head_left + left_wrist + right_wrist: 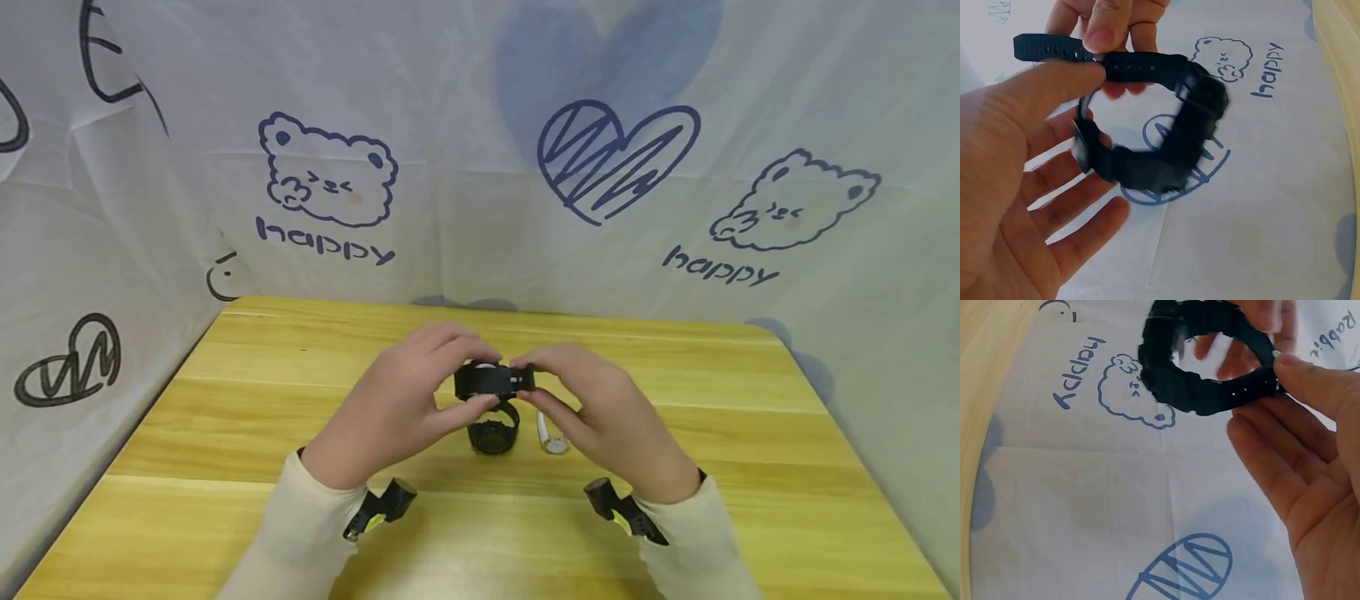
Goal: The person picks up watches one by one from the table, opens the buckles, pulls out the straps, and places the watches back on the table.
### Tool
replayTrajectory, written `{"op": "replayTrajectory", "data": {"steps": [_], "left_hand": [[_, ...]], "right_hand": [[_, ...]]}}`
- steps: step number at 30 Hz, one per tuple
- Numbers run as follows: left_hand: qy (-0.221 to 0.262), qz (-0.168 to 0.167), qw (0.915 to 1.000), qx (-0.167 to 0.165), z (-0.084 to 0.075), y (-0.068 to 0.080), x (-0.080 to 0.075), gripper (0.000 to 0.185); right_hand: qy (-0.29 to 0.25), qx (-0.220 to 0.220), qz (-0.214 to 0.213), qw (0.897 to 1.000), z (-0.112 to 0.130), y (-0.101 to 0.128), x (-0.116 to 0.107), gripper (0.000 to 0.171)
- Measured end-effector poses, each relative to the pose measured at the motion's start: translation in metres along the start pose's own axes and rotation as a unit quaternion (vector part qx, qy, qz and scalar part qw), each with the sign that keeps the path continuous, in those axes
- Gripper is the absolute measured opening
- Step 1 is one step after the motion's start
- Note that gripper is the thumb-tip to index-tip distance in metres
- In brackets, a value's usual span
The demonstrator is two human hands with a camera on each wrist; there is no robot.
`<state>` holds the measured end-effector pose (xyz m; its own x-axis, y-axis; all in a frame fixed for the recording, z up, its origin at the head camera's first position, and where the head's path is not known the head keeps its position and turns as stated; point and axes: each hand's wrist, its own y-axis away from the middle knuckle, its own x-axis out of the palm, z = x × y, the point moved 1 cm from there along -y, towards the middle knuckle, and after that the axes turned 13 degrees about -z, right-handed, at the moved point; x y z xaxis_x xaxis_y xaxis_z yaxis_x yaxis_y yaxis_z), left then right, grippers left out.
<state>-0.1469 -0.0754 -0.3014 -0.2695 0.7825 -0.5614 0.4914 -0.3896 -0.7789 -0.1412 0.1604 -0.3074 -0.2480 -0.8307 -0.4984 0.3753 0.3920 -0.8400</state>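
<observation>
Yellow wooden tabletop (300,517), printed cloth behind: I hold a black watch (493,380) up at frame centre, between both hands.

Its strap runs left to right, looped. My left hand (401,408) pinches the left end, my right hand (600,412) the right, thumbs under, equally near. Below, on the tabletop, lie a second black watch (492,435) and a white watch (552,437).

Right hand (1310,462) up close here, thumb pinching the strap of the black watch (1200,369), its band curled into a loop with the other hand's fingers (1266,315) gripping the far side, and the bear-printed cloth (1085,487) behind.
</observation>
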Motion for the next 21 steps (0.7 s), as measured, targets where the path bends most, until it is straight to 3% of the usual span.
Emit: {"op": "replayTrajectory", "data": {"steps": [5,9,14,21], "left_hand": [[-0.008,0.000,0.9991,0.041,-0.0057,-0.0010,0.0022,0.027],[0.007,0.000,0.9994,0.033,-0.0081,-0.0008,0.0039,0.022],[0.011,-0.005,0.9996,0.025,-0.0072,0.0012,0.0035,0.024],[-0.031,-0.010,0.9979,0.056,-0.0066,0.0034,0.0006,0.028]], "right_hand": [[0.000,-0.006,0.038,0.999,0.0017,0.0002,0.0023,0.025],[-0.005,0.006,0.047,0.999,0.0021,0.0008,0.0024,0.027],[-0.013,0.028,0.027,0.999,0.0019,0.0025,0.0007,0.029],[-0.031,0.039,-0.006,0.999,0.0025,0.0025,-0.0003,0.027]]}}
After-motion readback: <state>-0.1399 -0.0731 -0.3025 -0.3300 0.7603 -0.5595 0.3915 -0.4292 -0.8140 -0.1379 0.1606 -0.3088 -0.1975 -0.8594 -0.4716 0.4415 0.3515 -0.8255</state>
